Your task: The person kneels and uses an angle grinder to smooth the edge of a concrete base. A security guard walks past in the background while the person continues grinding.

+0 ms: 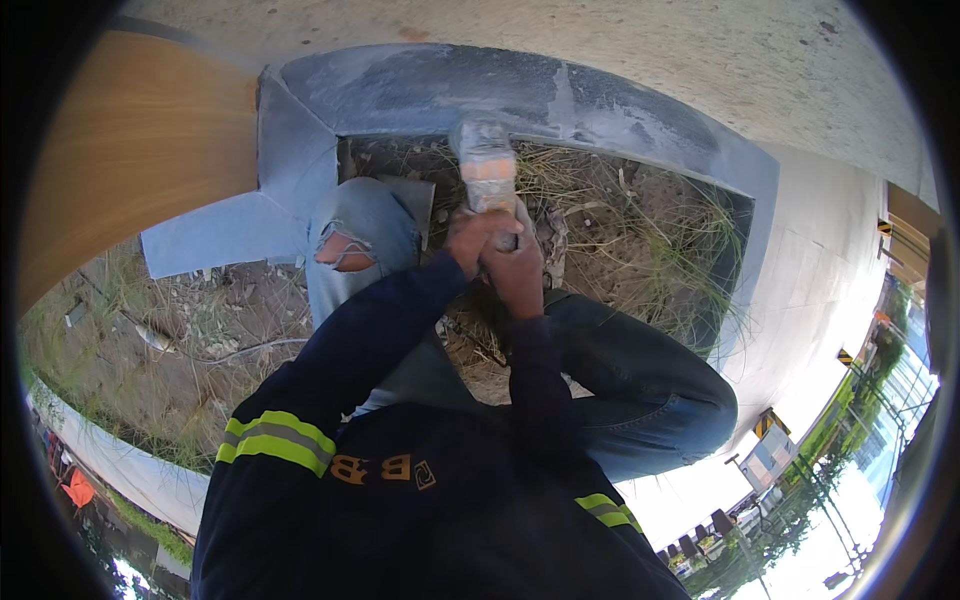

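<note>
A dust-covered angle grinder (488,178) with an orange band points away from me, its far end against the grey stone edging (420,95). That end is blurred, and its disc cannot be made out. My left hand (472,240) is wrapped round the near part of the body. Just behind it, to the right, my right hand (515,272) is closed round the rear end. Pale dust streaks mark the dark face of the stone near the tool.
Dry grass and soil (620,230) fill the bed inside the edging. A wooden panel (150,130) stands at left. My bent knees (370,225) flank the tool. A pale concrete surface (640,30) lies beyond, and a pale paved strip (820,240) runs along the right.
</note>
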Motion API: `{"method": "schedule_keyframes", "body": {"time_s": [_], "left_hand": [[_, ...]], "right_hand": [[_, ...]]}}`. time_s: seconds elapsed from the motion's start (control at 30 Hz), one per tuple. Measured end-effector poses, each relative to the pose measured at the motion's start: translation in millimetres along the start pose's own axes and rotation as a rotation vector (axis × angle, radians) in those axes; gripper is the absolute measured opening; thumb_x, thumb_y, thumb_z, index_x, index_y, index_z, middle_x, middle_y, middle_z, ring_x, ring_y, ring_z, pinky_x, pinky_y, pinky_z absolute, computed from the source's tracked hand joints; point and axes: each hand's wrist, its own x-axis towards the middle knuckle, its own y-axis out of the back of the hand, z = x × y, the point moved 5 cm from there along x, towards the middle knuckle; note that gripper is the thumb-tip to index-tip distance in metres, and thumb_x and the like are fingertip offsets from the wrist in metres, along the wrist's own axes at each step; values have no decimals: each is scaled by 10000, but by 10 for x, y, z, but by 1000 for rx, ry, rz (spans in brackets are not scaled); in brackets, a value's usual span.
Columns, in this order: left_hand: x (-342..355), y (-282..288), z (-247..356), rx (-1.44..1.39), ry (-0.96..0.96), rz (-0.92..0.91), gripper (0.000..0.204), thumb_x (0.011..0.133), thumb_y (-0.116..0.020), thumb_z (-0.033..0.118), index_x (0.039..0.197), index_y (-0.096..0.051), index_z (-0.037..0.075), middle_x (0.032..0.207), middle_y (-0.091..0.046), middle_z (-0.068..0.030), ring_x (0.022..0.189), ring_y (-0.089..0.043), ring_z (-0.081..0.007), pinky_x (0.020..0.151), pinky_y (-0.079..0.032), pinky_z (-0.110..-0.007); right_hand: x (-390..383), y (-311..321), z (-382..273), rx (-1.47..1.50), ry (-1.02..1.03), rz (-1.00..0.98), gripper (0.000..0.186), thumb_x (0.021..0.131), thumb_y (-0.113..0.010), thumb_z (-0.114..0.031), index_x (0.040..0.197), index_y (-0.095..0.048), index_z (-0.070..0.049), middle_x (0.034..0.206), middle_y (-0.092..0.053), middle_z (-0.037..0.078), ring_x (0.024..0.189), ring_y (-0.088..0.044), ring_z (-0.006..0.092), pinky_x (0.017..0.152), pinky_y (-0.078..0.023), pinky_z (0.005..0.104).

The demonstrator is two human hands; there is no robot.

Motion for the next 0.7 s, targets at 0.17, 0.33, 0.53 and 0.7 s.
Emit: {"method": "schedule_keyframes", "body": {"time_s": [0.17,0.33,0.53,0.7], "left_hand": [[49,376,-91,-130,90,50,270,865,-702,92,1123,-689,14,1006,-718,-96,916,-715,-202,823,-580,-354],[213,-377,-310,-69,167,-75,343,799,-759,26,1131,-674,18,1031,-712,-98,967,-714,-226,866,-578,-375],[519,-823,-383,-1,133,-140,365,777,-782,3,1129,-682,12,1010,-723,-117,897,-723,-229,832,-587,-381],[266,-457,-296,-103,130,-24,358,744,-790,3,1090,-696,-3,1000,-726,-124,891,-723,-233,811,-588,-399]], "right_hand": [[69,-210,-122,-49,-35,-93,800,798,-780,-255,1505,-486,-24,1179,-715,247,1094,-711,359,928,-537,423],[29,436,337,-108,-53,90,757,812,-781,-250,1466,-505,13,1175,-713,250,1094,-711,349,926,-538,414],[176,770,392,68,-60,184,650,858,-736,-182,1438,-523,19,1210,-699,199,1064,-692,270,933,-532,384],[87,466,192,36,-11,73,675,844,-756,-183,1445,-522,19,1220,-697,179,1125,-661,233,967,-515,375]]}}
